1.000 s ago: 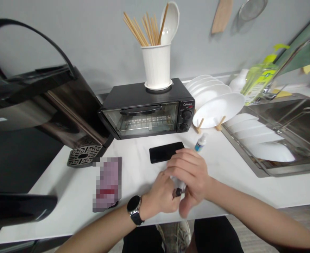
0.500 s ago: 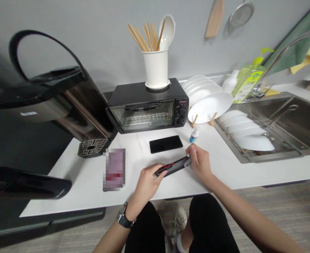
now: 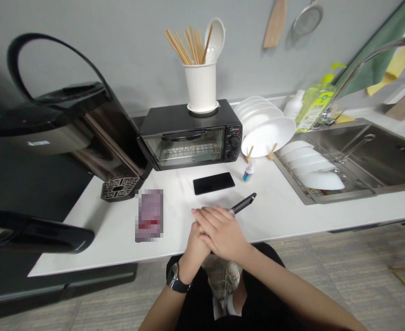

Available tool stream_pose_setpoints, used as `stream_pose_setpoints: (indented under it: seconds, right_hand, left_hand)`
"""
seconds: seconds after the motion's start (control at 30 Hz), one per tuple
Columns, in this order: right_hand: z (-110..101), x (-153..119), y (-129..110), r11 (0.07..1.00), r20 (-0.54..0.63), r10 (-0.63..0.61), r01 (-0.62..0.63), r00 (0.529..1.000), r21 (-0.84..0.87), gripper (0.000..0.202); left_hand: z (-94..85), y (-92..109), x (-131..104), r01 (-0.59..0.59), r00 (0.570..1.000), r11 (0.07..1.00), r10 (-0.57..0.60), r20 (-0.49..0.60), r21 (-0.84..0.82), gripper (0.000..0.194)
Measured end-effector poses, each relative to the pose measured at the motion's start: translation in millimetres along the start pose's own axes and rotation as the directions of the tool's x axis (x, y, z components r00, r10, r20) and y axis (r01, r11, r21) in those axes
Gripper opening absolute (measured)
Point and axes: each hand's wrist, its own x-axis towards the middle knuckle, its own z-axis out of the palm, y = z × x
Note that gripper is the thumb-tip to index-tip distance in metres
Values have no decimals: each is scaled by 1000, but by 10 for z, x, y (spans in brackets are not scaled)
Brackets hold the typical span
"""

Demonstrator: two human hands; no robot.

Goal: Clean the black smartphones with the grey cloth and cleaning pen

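Slid nearer — dark device (image 3: 243, 203) juts right from grip.

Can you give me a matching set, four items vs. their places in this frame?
Items:
1. utensil cup
2. phone
3. dropper bottle
4. pen

Places:
A. in the hands, tip sticking out right
B. flat on the counter before the oven
C. on top of the oven
D. by the foot of the plate rack

Pairs: 1-C, 2-B, 3-D, 4-A
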Motion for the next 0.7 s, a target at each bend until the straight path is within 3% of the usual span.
stream_pose_setpoints:
  seconds: [0.1, 0.2, 0.27, 0.43, 0.5, 0.6, 0.7]
  right_hand:
    - [-218, -91, 519, 981, -54, 147, -153, 988, -120, 37]
    - [-381, -155, 883, 943, -141, 271, -292, 952, -159, 37]
    - [-365, -148, 852, 938, -193, 295, -322, 936, -127, 37]
    - [-27, -12, 163, 982, -159, 190, -191, 969, 13, 33]
    - [39, 13, 27, 992, -120, 127, -124, 985, 30, 33]
    - [-69, -54, 240, 999, -98, 46, -49, 994, -25, 33]
    - [-305, -186, 708, 982, -123, 135, -150, 983, -116, 34]
  left_hand:
    - [-40, 100, 19, 85, 988, 992, -96, -122, -91, 31]
    - [-60, 187, 48, 70, 979, 971, -110, -170, -227, 30]
    - [-56, 201, 55, 52, 979, 970, -96, -179, -237, 30]
    - [-10, 103, 15, 92, 971, 994, -104, -214, -66, 27]
    - [-10, 71, -4, 111, 972, 994, -109, -210, -1, 28]
    - [-45, 92, -2, 96, 976, 994, -104, -190, -50, 27]
    - [-82, 154, 24, 57, 981, 979, -92, -172, -197, 30]
